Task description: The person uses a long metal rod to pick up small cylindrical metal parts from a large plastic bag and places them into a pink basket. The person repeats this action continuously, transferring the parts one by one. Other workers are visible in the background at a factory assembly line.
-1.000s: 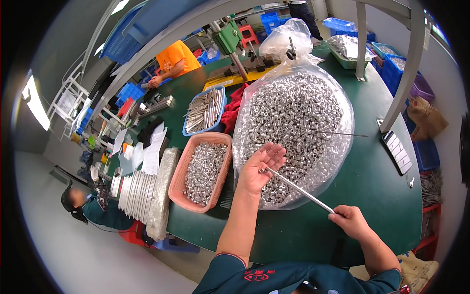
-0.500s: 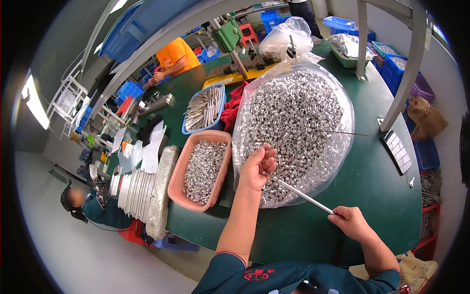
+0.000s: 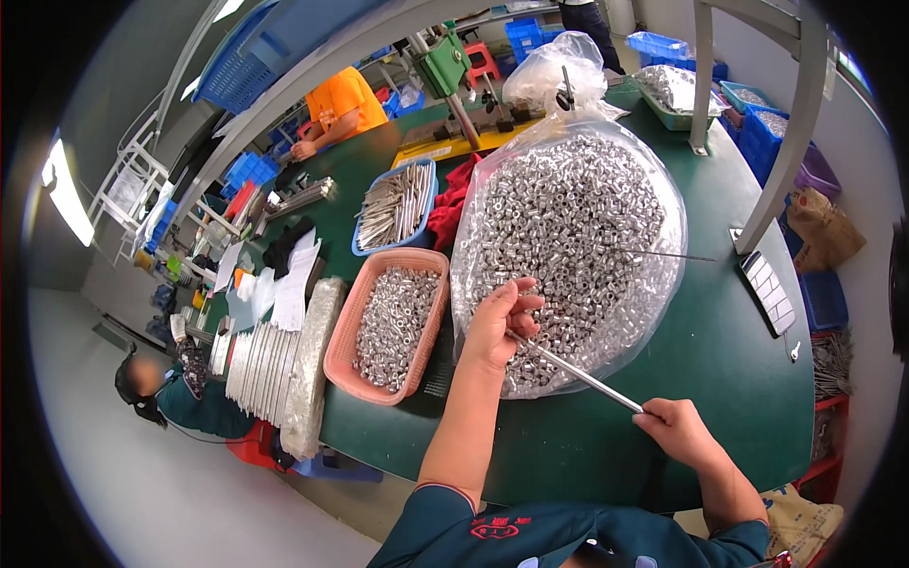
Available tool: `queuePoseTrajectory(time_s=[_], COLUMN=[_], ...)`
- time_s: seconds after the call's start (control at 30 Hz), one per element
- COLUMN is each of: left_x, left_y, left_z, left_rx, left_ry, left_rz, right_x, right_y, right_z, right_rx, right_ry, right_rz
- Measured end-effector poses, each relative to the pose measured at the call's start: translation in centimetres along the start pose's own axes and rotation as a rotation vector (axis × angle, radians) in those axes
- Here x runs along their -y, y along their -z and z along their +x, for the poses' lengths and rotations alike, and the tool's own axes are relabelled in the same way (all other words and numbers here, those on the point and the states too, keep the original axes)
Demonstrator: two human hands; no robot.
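here, both hands [image 3: 680, 432] hold a silver rod [image 3: 582, 375].

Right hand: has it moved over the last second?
No: the right hand, gripping the near end of the rod, shows no clear shift against the grey post.

Rod [image 3: 582, 376], lower end unseen inside right hand [image 3: 680, 431]

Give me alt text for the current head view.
A bare human right grip holds one end of a metal rod, the left grip at the other, above a green table. On it lie a clear bag of small metal pieces and, left of that, a pink basket.
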State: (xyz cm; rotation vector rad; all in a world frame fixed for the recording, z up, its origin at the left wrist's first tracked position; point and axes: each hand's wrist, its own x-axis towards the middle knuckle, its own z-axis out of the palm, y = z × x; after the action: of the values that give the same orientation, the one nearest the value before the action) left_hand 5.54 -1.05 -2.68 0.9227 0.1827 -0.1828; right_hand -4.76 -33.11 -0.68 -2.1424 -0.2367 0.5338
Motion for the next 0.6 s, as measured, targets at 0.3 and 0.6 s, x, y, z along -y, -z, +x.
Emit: queuePoseTrajectory(time_s=[0.3,0.6], left_x=[0.2,0.4], left_y=[-0.9,0.5], left_z=[-0.2,1.0], left_rx=[-0.035,0.100], left_ry=[-0.043,-0.013], left_rz=[-0.092,-0.622], right_x=[0.7,-0.4], right_y=[-0.6,-1.5], right_z=[-0.5,0.4], right_rx=[-0.231,-0.092], right_ry=[0.212,0.026], right_rz=[-0.302,0.051])
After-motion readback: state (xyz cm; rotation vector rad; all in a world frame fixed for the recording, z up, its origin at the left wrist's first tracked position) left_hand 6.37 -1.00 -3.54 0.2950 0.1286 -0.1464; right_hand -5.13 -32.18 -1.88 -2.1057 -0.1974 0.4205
